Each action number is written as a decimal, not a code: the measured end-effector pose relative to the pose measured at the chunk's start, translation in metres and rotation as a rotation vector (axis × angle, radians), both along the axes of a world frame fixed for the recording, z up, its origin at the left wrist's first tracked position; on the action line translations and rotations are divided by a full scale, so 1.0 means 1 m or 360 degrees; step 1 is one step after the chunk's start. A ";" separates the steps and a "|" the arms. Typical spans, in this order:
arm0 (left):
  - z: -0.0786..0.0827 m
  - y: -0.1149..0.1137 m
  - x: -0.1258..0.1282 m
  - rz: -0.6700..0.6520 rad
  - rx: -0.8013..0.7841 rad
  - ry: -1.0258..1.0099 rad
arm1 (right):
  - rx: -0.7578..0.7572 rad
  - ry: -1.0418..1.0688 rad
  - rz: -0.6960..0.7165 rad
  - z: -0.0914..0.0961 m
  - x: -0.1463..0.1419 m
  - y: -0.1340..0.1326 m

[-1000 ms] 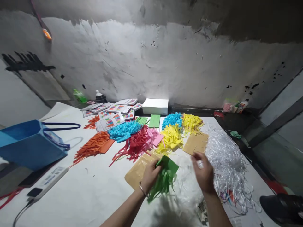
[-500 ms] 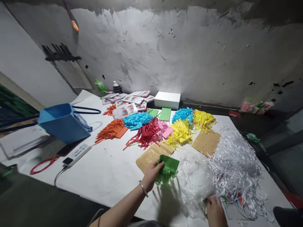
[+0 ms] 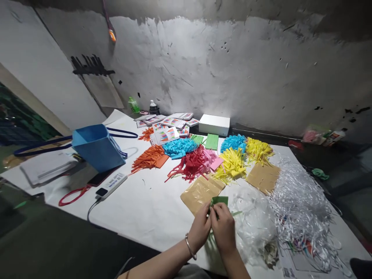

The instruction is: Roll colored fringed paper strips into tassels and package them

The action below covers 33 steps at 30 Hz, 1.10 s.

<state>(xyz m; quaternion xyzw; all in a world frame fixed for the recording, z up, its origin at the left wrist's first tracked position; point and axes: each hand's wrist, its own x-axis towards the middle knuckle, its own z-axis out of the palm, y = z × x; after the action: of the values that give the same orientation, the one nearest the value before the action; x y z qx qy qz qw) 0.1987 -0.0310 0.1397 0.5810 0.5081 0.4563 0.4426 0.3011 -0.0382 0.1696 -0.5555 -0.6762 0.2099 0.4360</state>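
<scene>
Both my hands meet over the near part of the table. My left hand, with a bangle at the wrist, is closed on a green fringed paper piece. Pressed beside it, my right hand pinches the same green paper, and its fingertips partly hide it. Thin green strips hang below and to the right of the hands. Just beyond lies a brown paper packet with a glossy surface. To the right sits a heap of clear plastic wrap, close to my right hand but apart from it.
Fringed paper bundles in orange, blue, red and yellow lie mid-table. White ribbon strands pile at right. A blue bag and a power strip are at left; a white box stands behind.
My right hand has left the plastic wrap's lower edge and come up to the green paper, joining my left hand. The view has shifted, so the table's things appear further right.
</scene>
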 end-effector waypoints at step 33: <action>0.005 -0.001 -0.107 -0.0225 -0.0318 -0.0157 | -0.0490 0.0151 0.0548 0.003 -0.047 0.020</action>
<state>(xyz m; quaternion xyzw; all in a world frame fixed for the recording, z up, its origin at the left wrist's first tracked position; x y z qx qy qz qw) 0.0912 -0.0316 0.1449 0.5453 0.4865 0.3992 0.5538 0.2544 -0.0180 0.1728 -0.4814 -0.6997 0.4077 0.3353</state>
